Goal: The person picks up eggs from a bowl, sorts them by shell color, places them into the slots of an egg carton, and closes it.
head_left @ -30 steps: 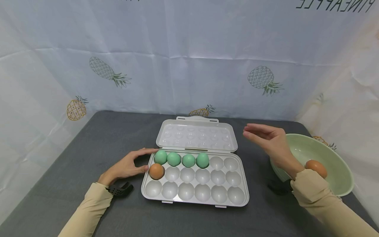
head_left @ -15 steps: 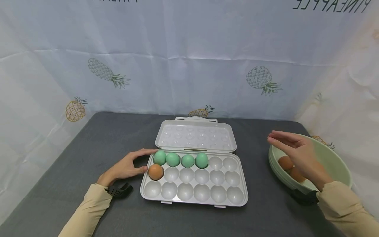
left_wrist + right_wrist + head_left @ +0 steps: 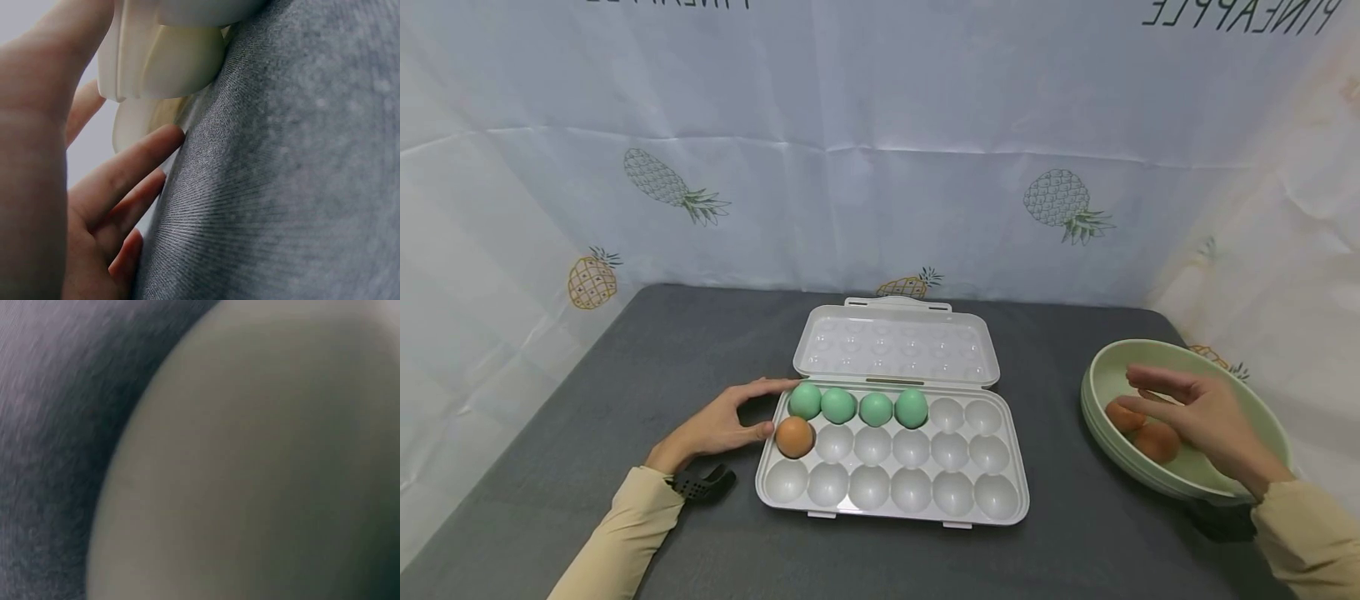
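Nearest the viewer, two tan sleeves enter from the lower corners over the grey worktop point(image 3: 625, 358).

Left hand point(image 3: 718, 421): lies on the worktop at the left end of the white egg tray point(image 3: 891, 500). Grip spread and relaxed, holding nothing. The thumb tip touches the tray wall just beside the brown egg point(image 3: 794, 436); the forefinger runs along the tray's far-left corner near the first green egg point(image 3: 806, 400). The left wrist view confirms it: straight fingers point(image 3: 128, 165) on the cloth against the tray's pale edge point(image 3: 162, 62).

Egg tray: open, three rows of six cups. Near row holds nothing. Middle row holds the one brown egg in its leftmost cup. Far row holds four green eggs in the four left cups. The hinged lid point(image 3: 897, 343) lies flat behind the tray.

Right hand point(image 3: 1206, 417): over the green bowl point(image 3: 1225, 487), well apart from the tray, at the right edge of the worktop. Grip loosely spread, fingers extended to the left, closing on nothing. Fingertips are just above two brown eggs in the bowl point(image 3: 1156, 442); contact cannot be confirmed. The right wrist view is blurred and shows only the bowl wall point(image 3: 262, 475) against the worktop.

Farthest back: a white pineapple-print cloth point(image 3: 880, 150).
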### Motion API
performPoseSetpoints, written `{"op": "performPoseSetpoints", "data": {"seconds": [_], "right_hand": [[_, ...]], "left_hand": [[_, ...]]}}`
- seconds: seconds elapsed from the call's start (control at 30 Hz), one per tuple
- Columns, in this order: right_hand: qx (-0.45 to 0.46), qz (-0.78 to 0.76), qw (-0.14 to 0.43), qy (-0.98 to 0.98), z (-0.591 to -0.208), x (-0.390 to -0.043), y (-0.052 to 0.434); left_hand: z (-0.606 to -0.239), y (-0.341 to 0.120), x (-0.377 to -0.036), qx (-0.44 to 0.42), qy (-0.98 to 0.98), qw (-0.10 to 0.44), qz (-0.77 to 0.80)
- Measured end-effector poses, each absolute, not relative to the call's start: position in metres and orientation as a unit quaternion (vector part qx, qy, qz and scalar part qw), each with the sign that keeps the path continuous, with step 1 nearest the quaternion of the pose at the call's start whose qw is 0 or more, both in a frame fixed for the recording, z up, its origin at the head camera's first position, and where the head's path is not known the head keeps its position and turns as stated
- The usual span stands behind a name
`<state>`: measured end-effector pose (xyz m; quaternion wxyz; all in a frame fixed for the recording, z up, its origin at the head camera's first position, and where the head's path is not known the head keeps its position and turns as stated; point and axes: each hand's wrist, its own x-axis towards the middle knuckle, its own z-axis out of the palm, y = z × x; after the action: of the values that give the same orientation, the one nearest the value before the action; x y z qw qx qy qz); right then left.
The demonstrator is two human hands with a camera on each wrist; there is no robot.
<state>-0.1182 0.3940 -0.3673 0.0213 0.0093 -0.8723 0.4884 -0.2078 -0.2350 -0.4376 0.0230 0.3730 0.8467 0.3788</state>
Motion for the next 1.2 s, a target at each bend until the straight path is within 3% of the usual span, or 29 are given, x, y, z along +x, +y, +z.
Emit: {"op": "performPoseSetpoints", "data": {"seconds": [0.27,0.63,1.03,1.2], "right_hand": [[0.075,0.491,0.001,-0.868,-0.385,-0.122,0.403],[0.043,0.402,-0.037,-0.914,-0.386,-0.127,0.393],[0.116,0.478,-0.108,-0.864,-0.39,-0.127,0.399],[0.115,0.484,-0.1,-0.862,-0.391,-0.127,0.4]], "left_hand": [[-0.438,-0.235,-0.208,0.373,0.846,0.023,0.38],[-0.436,-0.233,-0.207,0.365,0.852,0.026,0.375],[-0.434,-0.233,-0.207,0.363,0.847,0.035,0.386],[-0.435,-0.233,-0.207,0.365,0.846,0.035,0.386]]}}
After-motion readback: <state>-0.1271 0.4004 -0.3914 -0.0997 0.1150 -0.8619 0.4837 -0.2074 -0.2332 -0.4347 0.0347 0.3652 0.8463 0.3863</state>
